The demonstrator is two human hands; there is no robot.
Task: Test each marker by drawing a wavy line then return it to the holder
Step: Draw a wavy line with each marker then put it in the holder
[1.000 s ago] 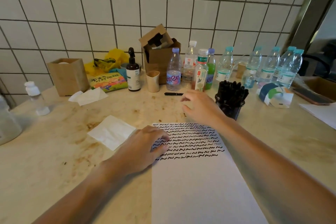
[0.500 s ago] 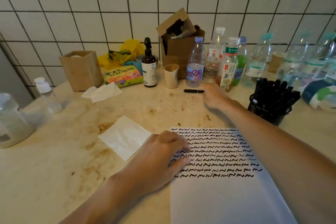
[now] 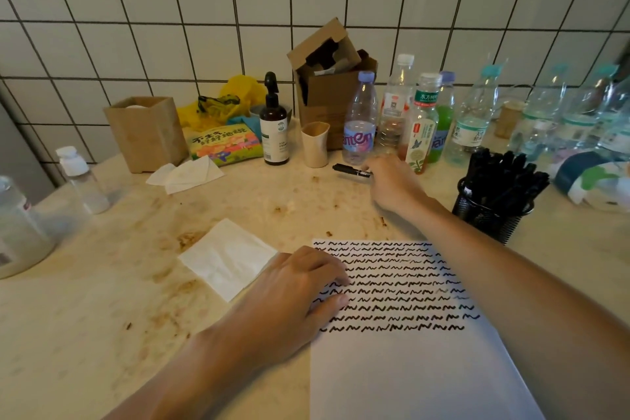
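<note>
R hand [image 3: 392, 182] fingertips at black marker [image 3: 351, 170] lying on bench [image 3: 102, 300]; grip state cannot be told. L hand [image 3: 289, 297] flat, fingers relaxed, on paper sheet [image 3: 409, 368]. Mesh holder [image 3: 487, 215] nearby.

The white paper [image 3: 409, 368] carries rows of black wavy lines, and a black marker [image 3: 351, 170] lies on the beige, brown-stained counter [image 3: 102, 317]. The mesh holder [image 3: 491, 215] and its markers [image 3: 504, 174] are black. White wall tiles [image 3: 204, 10] show dark grout; the cardboard box [image 3: 327, 102] is brown, the bag [image 3: 238, 92] yellow.
</note>
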